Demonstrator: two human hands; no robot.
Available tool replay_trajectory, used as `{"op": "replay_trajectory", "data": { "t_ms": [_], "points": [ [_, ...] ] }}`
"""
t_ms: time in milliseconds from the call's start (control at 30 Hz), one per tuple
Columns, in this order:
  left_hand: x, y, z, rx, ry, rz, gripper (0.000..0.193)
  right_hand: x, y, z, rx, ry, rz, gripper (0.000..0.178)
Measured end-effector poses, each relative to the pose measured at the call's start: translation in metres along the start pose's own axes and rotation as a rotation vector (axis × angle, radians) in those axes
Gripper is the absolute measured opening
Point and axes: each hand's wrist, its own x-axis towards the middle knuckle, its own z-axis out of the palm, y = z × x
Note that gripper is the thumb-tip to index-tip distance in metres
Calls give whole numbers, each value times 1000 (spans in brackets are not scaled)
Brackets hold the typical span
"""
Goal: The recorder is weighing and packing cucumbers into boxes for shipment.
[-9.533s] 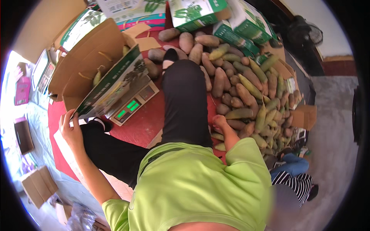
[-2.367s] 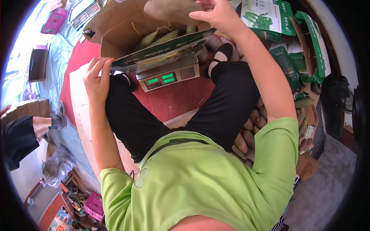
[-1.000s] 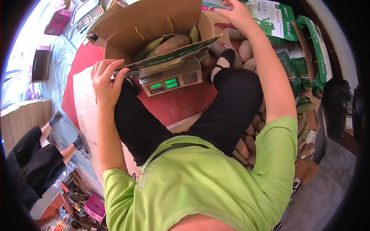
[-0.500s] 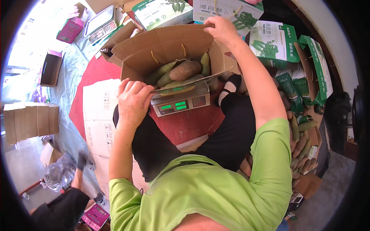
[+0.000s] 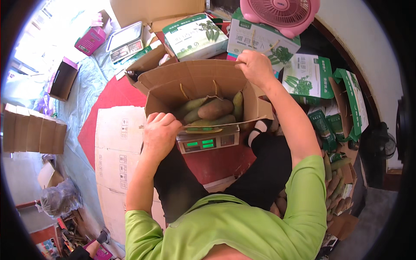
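An open cardboard carton (image 5: 195,77) stands on a digital scale (image 5: 227,139) with lit green displays, between my legs. Inside lie several long green radishes (image 5: 238,104) and a thick brownish root (image 5: 215,109). Two rope handles (image 5: 183,91) hang on the carton's far inner wall. My left hand (image 5: 161,135) is closed over the carton's near left corner, its fingers curled on the rim. At the raised far flap, my right hand (image 5: 258,68) pinches the upper right edge between thumb and fingers.
Green-and-white printed cartons (image 5: 195,37) stand along the back and right. A pink fan (image 5: 281,9) sits on one. Loose roots (image 5: 336,186) are piled at my right. At left lie a flat cardboard sheet (image 5: 110,164) and several brown boxes (image 5: 34,132). Another scale (image 5: 125,43) stands back left.
The view has shifted, so the carton and scale sit lower in it and the fan shows more fully. Both hands keep their hold. The other person has mostly left the lower left.
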Motion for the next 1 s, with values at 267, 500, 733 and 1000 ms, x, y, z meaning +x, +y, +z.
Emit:
{"op": "replay_trajectory", "data": {
  "t_ms": [267, 500, 733, 1000],
  "points": [
    [-32, -55, -51, -108, 255, -209, 6, 67, -75, -4, -223, 188, -255, 14],
    [-88, -73, -131, 58, 314, -261, 4, 104, -189, -14, -175, 369, -392, 13],
    [-192, -90, -181, 332, 298, -387, 2, 88, -288, 37, 38, 254, -487, 17],
    [-325, -66, -201, 498, 134, -661, 4, 10, -390, 162, 216, -71, -553, 18]
  ]
}}
